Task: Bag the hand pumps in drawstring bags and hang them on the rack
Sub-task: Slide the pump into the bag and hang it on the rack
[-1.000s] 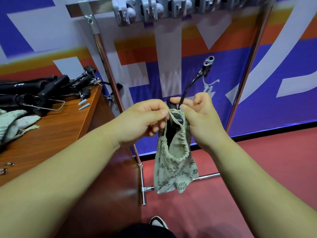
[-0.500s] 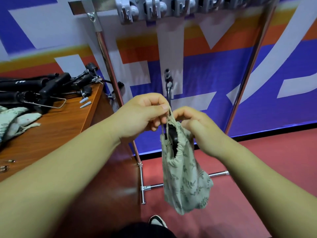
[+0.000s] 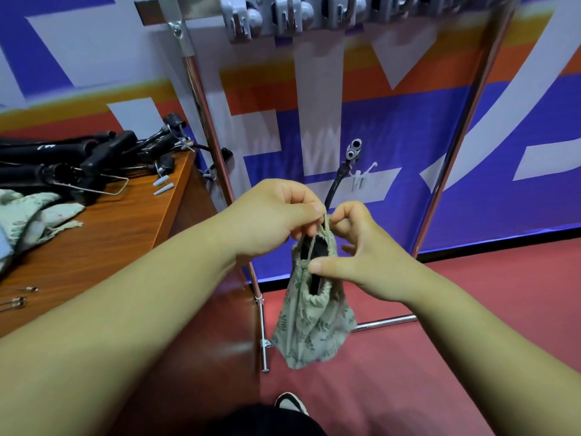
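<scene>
— What are you facing?

— I'm standing at the rack (image 3: pixel 201 99), with its hooks (image 3: pixel 276 14) running along the top bar, high over my hands. The table (image 3: pixel 119 234) is sitting off to my left, carrying more pumps (image 3: pixel 78 155) and spare bags (image 3: pixel 31 212).

— And the bag you're working on?

— The bag (image 3: pixel 311 322) is hanging in the air between me and the rack, below my fingers, its long axis running up and down. The pump (image 3: pixel 317 247) is sitting inside, showing black through the half-gathered mouth. Its hose (image 3: pixel 338 180) is poking up out of the mouth, past my knuckles, and leaning toward the rack.

— What are your hands doing?

— My left hand (image 3: pixel 273 218) is pinching the cord (image 3: pixel 327 228) at its top, thumb against curled fingers, and seems to be taking the weight. My right hand (image 3: pixel 367 259) is hooking a curled forefinger on the same cord just beside it, while its thumb is pressing flat against the gathered mouth lower down. The rest of my right fingers are hiding behind the bag, so I'm not guessing at them.

— What is the next move turning on?

— I'm judging that the mouth is needing more cinching, with the hose getting in the way. After that, the cord is having to travel straight up. The hooks are lying above and slightly ahead, and my left hand is sitting nearer, right under them.
</scene>
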The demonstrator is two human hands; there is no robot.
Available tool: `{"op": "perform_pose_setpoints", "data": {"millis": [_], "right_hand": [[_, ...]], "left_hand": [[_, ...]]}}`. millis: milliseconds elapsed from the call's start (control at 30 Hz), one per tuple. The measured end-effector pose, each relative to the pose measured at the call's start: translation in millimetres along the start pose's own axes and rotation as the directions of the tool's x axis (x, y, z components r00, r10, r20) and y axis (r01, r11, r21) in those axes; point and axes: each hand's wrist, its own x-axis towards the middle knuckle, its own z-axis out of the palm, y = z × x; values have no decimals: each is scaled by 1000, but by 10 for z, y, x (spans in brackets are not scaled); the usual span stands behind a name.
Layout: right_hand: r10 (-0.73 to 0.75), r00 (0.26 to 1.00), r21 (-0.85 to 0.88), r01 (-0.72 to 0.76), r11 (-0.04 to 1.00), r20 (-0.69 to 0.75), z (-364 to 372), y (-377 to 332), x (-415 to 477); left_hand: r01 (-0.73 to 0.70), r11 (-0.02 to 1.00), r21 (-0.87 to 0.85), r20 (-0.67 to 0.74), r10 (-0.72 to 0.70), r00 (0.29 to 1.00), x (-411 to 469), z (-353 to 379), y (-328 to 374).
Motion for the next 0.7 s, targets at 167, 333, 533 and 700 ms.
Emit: {"op": "perform_pose_setpoints", "data": {"millis": [167,333,533,700], "right_hand": [[-26,996,-139,38,990,88,0,-69,13],[-37,996,-45,41,998,84,-69,-126,-9],[-91,995,99,94,991,-33,-107,-262,-97],[-121,988,-22,120,993,-93,-121,-382,-132]], "left_hand": [[15,1000,24,-22,-14,1000,-24,-39,65],[4,994,-109,-117,-17,993,-15,-117,127],[-4,998,-57,-89,-1,996,-55,-77,168],[18,1000,20,-29,-17,999,-71,-11,145]]}}
